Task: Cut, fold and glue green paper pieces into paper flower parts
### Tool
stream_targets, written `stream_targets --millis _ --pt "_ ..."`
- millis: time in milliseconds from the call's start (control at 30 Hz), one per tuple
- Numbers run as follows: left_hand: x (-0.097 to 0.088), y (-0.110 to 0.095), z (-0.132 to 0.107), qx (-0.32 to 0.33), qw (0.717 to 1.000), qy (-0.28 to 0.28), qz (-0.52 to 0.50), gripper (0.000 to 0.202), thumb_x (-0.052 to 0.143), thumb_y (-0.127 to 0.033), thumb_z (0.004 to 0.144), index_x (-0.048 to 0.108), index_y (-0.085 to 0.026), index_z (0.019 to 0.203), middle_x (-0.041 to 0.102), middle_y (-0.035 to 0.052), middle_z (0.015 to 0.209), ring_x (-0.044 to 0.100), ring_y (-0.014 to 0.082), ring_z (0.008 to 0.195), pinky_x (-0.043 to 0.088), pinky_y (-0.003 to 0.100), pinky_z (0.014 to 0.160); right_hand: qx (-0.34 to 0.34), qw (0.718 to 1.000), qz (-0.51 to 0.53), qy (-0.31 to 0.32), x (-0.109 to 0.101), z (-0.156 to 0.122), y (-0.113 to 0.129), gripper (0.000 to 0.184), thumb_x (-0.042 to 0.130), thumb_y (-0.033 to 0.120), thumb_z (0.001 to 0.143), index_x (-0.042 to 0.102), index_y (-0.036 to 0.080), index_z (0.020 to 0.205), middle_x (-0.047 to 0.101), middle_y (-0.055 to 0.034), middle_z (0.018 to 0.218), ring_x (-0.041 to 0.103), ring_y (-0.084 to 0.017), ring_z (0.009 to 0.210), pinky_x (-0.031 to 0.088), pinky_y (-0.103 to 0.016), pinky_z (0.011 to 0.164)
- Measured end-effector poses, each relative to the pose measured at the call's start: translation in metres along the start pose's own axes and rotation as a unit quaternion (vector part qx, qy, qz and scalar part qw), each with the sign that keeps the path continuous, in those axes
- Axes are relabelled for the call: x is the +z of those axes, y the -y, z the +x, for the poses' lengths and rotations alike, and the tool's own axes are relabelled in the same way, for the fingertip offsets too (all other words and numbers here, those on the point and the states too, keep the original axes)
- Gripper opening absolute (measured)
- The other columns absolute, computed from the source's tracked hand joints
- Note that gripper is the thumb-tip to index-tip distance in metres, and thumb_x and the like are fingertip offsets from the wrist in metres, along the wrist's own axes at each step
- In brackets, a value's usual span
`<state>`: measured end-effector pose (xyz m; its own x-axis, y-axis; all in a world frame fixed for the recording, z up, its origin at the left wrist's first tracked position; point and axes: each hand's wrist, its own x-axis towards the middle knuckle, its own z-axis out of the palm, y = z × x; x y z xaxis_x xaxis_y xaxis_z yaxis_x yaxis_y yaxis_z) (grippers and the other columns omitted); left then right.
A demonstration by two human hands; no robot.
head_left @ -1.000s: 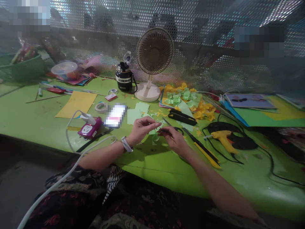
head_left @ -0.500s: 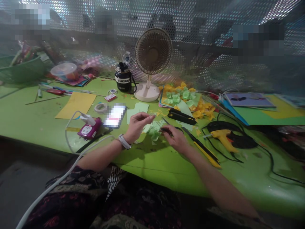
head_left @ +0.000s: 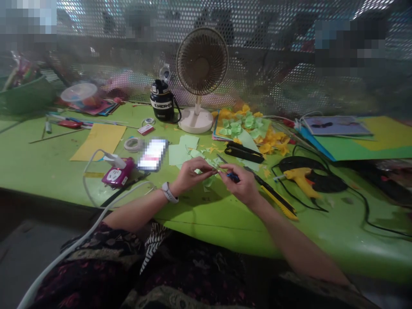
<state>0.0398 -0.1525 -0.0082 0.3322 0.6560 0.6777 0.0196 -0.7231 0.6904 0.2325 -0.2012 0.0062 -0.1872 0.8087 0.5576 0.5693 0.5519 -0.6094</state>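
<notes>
"Right hand [head_left: 241, 185], status?"

"From where I stand, fingers [head_left: 244, 177] closed on a blue-handled tool [head_left: 233, 175], held just above the green table [head_left: 199, 219]."

"Left hand [head_left: 192, 174]?"

"Fingertips [head_left: 210, 171] pinched together, just beside the tool's tip. Anything between them is too small to confirm. Green paper scraps [head_left: 206, 182] lie below, between both hands."

Green worktable [head_left: 199, 219] strewn with paper scraps [head_left: 180, 153]

Craft workshop, prob.: green bench [head_left: 58, 171] w/ hot glue gun [head_left: 301, 180], cutter [head_left: 278, 201], paper petals [head_left: 247, 124], card sheets [head_left: 98, 141].
</notes>
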Motion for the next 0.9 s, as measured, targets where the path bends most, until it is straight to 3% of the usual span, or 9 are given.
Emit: stream_targets --millis 233,367,467,533,633,900 --pt "-0.001 -0.002 -0.001 -0.021 0.999 0.026 -0.007 0.008 0.071 -0.02 0.081 0.072 -0.017 0.088 0.07 0.0047 0.078 0.063 0.0125 0.071 0.053 0.026 0.064 -0.047 0.998 -0.026 -0.016 -0.001 0.0 -0.008 0.011 0.061 0.029 0.09 0.069 0.021 0.093 0.073 -0.0012 0.077 0.062 -0.012 0.059 0.05 -0.024 0.058" --pt "-0.004 -0.009 0.0 -0.15 0.984 0.045 -0.087 0.015 0.064 -0.027 0.086 0.073 -0.015 0.088 0.071 0.0071 0.085 0.066 0.0142 0.077 0.055 0.027 0.068 -0.053 0.997 -0.045 -0.016 -0.003 0.001 -0.011 0.014 0.059 0.031 0.092 0.07 0.022 0.096 0.076 -0.0034 0.084 0.067 -0.015 0.066 0.053 -0.026 0.063" --pt "-0.004 -0.009 0.0 -0.261 0.945 0.063 -0.187 0.025 0.061 -0.036 0.089 0.073 -0.015 0.088 0.072 0.0084 0.084 0.068 0.0147 0.076 0.055 0.027 0.066 -0.065 0.995 -0.076 0.008 -0.005 0.0 -0.015 0.019 0.057 0.033 0.093 0.071 0.023 0.1 0.076 -0.0058 0.09 0.07 -0.019 0.076 0.056 -0.03 0.069" --pt "-0.003 -0.006 -0.002 -0.298 0.924 0.068 -0.228 0.025 0.066 -0.038 0.086 0.073 -0.015 0.09 0.072 0.0083 0.083 0.068 0.0145 0.075 0.055 0.026 0.066 -0.072 0.993 -0.088 0.028 -0.005 -0.002 -0.019 0.021 0.055 0.033 0.093 0.071 0.024 0.103 0.076 -0.0071 0.092 0.071 -0.021 0.08 0.056 -0.032 0.072" --pt "0.0 -0.002 -0.003 -0.315 0.912 0.059 -0.257 0.021 0.072 -0.035 0.081 0.073 -0.015 0.087 0.072 0.0073 0.083 0.067 0.0137 0.074 0.054 0.025 0.066 -0.079 0.992 -0.085 0.051 -0.004 -0.004 -0.022 0.023 0.054 0.033 0.094 0.07 0.023 0.107 0.076 -0.008 0.093 0.071 -0.022 0.082 0.056 -0.034 0.074" --pt "-0.004 -0.008 0.004 -0.341 0.894 0.014 -0.29 0.027 0.071 -0.039 0.081 0.074 -0.015 0.095 0.072 0.0071 0.085 0.068 0.0137 0.076 0.056 0.025 0.066 -0.123 0.988 -0.086 0.036 -0.006 -0.001 -0.022 0.022 0.055 0.029 0.094 0.07 0.022 0.107 0.076 -0.007 0.089 0.071 -0.02 0.078 0.054 -0.03 0.068"
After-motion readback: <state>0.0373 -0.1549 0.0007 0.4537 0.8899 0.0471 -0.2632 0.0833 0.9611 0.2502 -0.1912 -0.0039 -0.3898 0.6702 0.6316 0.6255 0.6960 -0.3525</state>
